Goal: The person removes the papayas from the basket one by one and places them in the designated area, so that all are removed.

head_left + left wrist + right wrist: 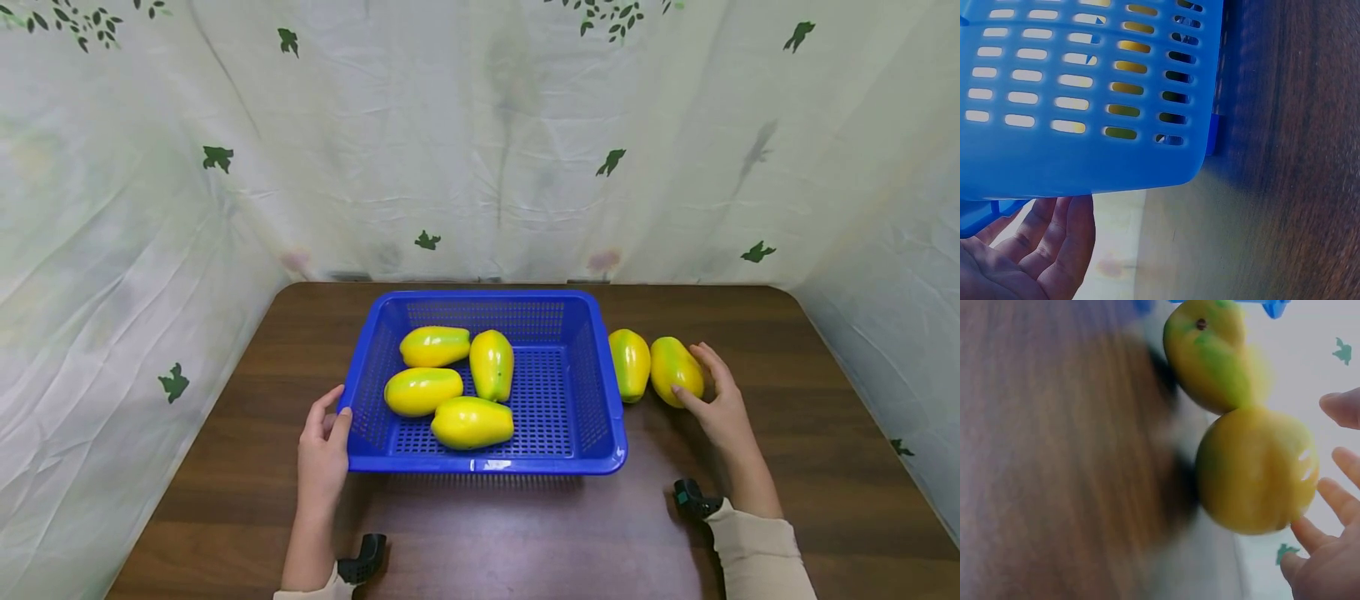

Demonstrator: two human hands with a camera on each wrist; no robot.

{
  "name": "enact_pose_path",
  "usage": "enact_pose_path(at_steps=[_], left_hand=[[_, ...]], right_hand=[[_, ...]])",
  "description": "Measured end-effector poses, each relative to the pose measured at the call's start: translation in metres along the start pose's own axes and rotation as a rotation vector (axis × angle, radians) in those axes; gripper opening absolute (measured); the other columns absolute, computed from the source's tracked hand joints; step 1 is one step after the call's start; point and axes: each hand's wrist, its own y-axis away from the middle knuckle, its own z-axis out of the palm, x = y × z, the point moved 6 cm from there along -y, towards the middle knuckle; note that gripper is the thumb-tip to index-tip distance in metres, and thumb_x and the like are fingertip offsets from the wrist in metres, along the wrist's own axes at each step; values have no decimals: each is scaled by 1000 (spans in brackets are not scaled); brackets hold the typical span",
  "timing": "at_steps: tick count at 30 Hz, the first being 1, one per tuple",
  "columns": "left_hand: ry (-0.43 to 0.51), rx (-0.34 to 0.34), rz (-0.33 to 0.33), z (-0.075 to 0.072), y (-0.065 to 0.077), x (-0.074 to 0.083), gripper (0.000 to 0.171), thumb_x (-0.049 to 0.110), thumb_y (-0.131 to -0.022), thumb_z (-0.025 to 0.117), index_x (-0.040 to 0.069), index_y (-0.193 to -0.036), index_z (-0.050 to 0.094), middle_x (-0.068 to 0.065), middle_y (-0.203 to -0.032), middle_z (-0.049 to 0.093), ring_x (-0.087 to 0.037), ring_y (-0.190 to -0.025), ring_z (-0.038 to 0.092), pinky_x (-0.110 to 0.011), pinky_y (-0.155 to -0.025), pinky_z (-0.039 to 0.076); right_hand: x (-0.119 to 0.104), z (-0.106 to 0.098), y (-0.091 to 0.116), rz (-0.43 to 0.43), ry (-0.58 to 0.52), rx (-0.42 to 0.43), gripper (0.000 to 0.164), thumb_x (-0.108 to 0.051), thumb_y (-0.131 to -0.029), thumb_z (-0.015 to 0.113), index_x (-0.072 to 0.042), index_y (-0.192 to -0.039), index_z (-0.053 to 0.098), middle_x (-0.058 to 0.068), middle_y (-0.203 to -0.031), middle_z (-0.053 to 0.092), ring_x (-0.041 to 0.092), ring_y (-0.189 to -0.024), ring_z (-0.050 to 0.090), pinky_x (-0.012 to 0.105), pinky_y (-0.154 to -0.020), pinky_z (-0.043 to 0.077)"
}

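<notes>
At the left side of the blue plastic basket (600, 417), my left hand (322, 454) grips the rim, thumb over the edge and fingers beneath it. In the left wrist view those fingers (1075, 250) curl up under the slotted basket wall (1085, 162). Several yellow papayas (472, 422) lie in the basket's left and middle part. To the right of the basket, my right hand (723, 408) is spread around a yellow papaya (675, 371), with fingertips right at its side in the right wrist view. Another papaya (628, 364) with green streaks lies between that one and the basket.
A brown wooden table (510, 533) carries everything. Pale cloth (465, 150) with leaf and bird prints hangs behind the table and along both sides. Dark wrist mounts (693, 498) sit at both sleeves.
</notes>
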Motion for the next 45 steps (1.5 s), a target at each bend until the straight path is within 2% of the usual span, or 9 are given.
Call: enact_pose_path(at_steps=[6,12,14,19,24,35,41,45], left_hand=[[-8,-1,7,-1,2,2,38,29,-96,40,20,-132,43,-15,-96,56,-23,-79,50,-25,-63,42],[-8,-2,5,-1,2,3,38,30,-96,40,20,-132,43,-15,-96,56,-23,-80,50,-26,-64,43],[-3,-2,5,-1,1,3,38,29,-96,40,20,-132,43,-15,-96,56,-23,-80,50,-25,-64,42],[3,-1,6,-1,1,2,38,28,-96,40,20,-133,43,-15,-97,56,-23,-80,50,-26,-64,42],[4,1,7,0,0,2,38,28,-96,40,19,-133,43,-15,-97,56,-23,-79,51,-26,-64,42],[-8,17,20,-1,0,3,36,29,-95,42,20,-130,46,-14,-93,57,-21,-77,51,-26,-63,42],[-5,26,22,-1,-1,2,35,28,-95,43,20,-129,47,-14,-92,58,-20,-75,52,-25,-62,42],[-6,18,16,-1,0,2,36,29,-95,42,20,-130,46,-15,-93,57,-21,-76,51,-26,-62,42]], right_hand=[[-13,-3,0,-43,13,43,63,-8,-84,62,-10,-139,32,10,-145,21,24,-132,16,53,-102,8],[-29,-7,-1,-69,-14,99,67,-3,-82,63,-9,-139,31,11,-142,27,19,-129,25,27,-103,18],[-35,-9,-3,-72,-20,117,67,-2,-81,64,-9,-139,32,10,-141,30,19,-127,29,22,-100,22],[-54,-11,-7,-94,-11,134,66,-4,-80,66,-14,-138,35,6,-138,36,20,-122,37,23,-96,31],[-74,-8,-11,-147,-6,124,67,-3,-79,67,-16,-137,36,7,-136,38,20,-119,40,22,-94,34],[-144,5,-16,-279,4,62,62,5,-77,65,-1,-133,38,15,-131,41,26,-115,42,27,-93,35],[-168,16,-23,-411,-24,16,63,12,-74,64,2,-131,40,21,-128,42,26,-112,44,27,-93,36],[-181,27,-28,-427,4,-19,62,11,-74,66,3,-130,41,21,-127,43,24,-111,45,37,-93,36]])
